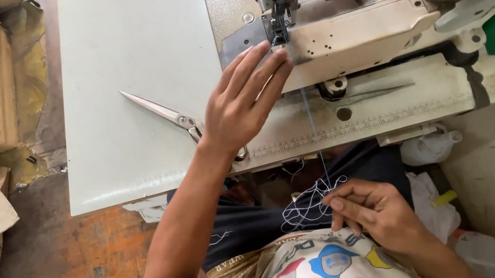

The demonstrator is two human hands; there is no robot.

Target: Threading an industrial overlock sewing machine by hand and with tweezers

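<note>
My left hand (242, 104) flat, fingers spread, tips at needle area of cream industrial sewing machine (361, 32). My right hand (376, 208) low over lap, pinched on thin white thread (312, 123). Thread runs straight from needle toward me, tangled bunch at right hand. Steel scissors (160, 111) on pale tabletop (120, 60), beside left wrist.

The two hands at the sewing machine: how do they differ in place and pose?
The left hand reaches up over the table, fingers stretched to the needle area of the sewing machine; the right hand stays low at the lap, below the table edge. The left hand lies flat and open; the right hand pinches a tangle of thread. Both are bare, and both touch the same thread line.
</note>
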